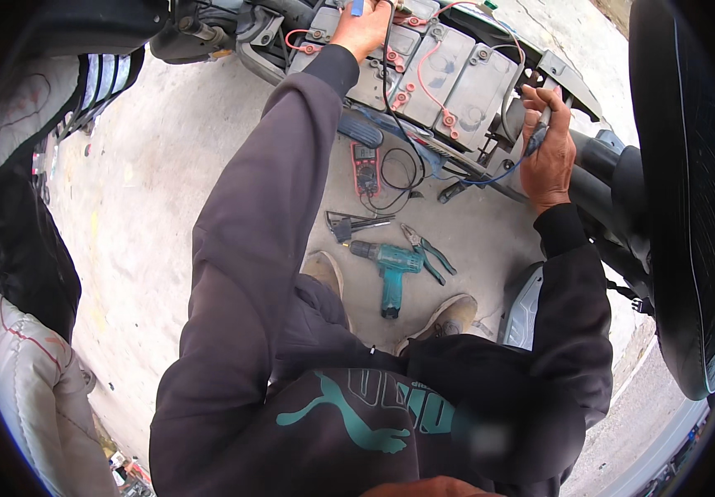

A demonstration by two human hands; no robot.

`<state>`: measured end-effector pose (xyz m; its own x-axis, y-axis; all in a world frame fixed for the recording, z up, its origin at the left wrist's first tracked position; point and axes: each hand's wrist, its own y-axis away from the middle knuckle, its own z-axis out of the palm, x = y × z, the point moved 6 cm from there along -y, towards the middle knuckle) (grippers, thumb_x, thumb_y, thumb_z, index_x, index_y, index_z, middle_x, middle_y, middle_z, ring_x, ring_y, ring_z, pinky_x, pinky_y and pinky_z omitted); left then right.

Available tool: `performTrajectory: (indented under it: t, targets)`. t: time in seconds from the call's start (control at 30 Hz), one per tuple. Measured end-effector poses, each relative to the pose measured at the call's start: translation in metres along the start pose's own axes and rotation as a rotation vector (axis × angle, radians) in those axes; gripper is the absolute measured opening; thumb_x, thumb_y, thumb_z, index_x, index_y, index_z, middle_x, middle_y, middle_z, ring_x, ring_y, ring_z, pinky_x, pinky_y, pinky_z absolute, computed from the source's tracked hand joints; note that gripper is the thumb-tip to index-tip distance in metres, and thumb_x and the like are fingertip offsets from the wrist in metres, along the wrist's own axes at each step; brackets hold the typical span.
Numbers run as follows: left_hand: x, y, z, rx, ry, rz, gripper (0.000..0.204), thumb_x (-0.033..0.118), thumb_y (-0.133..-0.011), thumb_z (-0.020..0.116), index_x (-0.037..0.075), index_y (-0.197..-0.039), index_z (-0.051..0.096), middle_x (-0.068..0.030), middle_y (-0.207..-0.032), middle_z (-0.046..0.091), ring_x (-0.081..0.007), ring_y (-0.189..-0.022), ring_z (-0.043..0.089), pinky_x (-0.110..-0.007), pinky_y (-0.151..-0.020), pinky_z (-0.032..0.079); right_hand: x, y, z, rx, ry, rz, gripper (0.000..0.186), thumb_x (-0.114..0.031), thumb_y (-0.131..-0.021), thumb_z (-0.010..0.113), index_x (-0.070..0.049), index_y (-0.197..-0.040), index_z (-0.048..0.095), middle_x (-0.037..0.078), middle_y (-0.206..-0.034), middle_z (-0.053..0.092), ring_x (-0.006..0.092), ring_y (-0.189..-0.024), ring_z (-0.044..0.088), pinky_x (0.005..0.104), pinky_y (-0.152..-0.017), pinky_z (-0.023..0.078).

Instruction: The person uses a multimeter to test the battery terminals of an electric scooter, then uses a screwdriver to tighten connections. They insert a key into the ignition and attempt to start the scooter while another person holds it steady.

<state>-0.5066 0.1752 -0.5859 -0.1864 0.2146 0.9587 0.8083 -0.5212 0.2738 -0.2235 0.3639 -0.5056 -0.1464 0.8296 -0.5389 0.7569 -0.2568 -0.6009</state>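
Observation:
My left hand (357, 31) reaches to the top edge over several grey batteries (476, 87), closed around a small blue item (357, 7) that is partly cut off. Red and black wires run between the terminals. My right hand (546, 153) is curled around a grey rod-like piece (549, 112) at the right end of the metal battery frame (565, 79), beside a blue wire. Below the batteries on the concrete lie a red multimeter (367, 170) with coiled leads, black hex keys (345, 224), pliers (434, 257) and a teal drill (392, 282).
A black seat (685, 207) stands upright at the right. Dark vehicle bodywork (109, 21) is at the upper left, with padded fabric covers (30, 356) along the left side. My shoes (449, 315) are on the concrete (134, 207) below the tools.

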Motion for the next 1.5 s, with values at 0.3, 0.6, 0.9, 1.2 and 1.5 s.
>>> performTrajectory:
  t: [0.3, 0.6, 0.9, 1.2, 1.5]
  targets:
    - [0.032, 0.000, -0.008, 0.177, -0.542, 0.249, 0.051, 0.054, -0.099, 0.045, 0.012, -0.115, 0.069, -0.0160, -0.104, 0.072, -0.0310, -0.100, 0.067, -0.040, -0.088, 0.051, 0.047, -0.004, 0.020, 0.171, -0.421, 0.460, 0.034, -0.030, -0.107, 0.051, -0.005, -0.125, 0.063, 0.007, -0.097, 0.067, 0.0121, -0.086, 0.062, 0.0254, -0.075, 0.049]
    - [0.040, -0.009, -0.005, 0.029, -1.022, 0.641, 0.031, 0.038, -0.104, 0.045, 0.019, -0.117, 0.065, -0.0140, -0.110, 0.071, -0.0311, -0.104, 0.067, -0.038, -0.090, 0.051, 0.058, -0.013, 0.028, 0.123, -0.630, 0.594, 0.034, -0.025, -0.106, 0.050, 0.003, -0.117, 0.066, 0.007, -0.091, 0.072, 0.0105, -0.079, 0.064, 0.0243, -0.071, 0.050]
    - [0.029, -0.017, -0.015, -0.058, -0.352, 0.277, 0.041, 0.040, -0.104, 0.051, 0.005, -0.115, 0.070, -0.0063, -0.102, 0.073, -0.0160, -0.093, 0.068, -0.030, -0.084, 0.051, 0.078, -0.022, 0.040, 0.126, -0.714, 0.673, 0.037, -0.026, -0.104, 0.053, 0.007, -0.118, 0.064, 0.011, -0.097, 0.074, 0.0135, -0.080, 0.069, 0.0240, -0.063, 0.055]
    - [0.053, 0.004, -0.007, -0.074, -0.555, 0.338, 0.037, 0.037, -0.103, 0.053, 0.007, -0.111, 0.073, -0.0064, -0.099, 0.075, -0.0152, -0.092, 0.070, -0.030, -0.085, 0.051, 0.075, -0.045, 0.058, 0.039, -0.771, 0.572, 0.033, -0.028, -0.103, 0.058, 0.000, -0.116, 0.068, 0.010, -0.100, 0.075, 0.0106, -0.078, 0.068, 0.0225, -0.067, 0.054]
    - [0.046, -0.004, -0.013, -0.078, -1.027, 0.438, 0.032, 0.036, -0.105, 0.045, 0.022, -0.129, 0.062, -0.0132, -0.118, 0.069, -0.0330, -0.107, 0.066, -0.041, -0.091, 0.050, 0.083, -0.052, 0.066, -0.076, -0.625, 0.560, 0.035, -0.031, -0.101, 0.061, 0.000, -0.116, 0.069, 0.007, -0.096, 0.076, 0.0090, -0.073, 0.066, 0.0214, -0.061, 0.052]
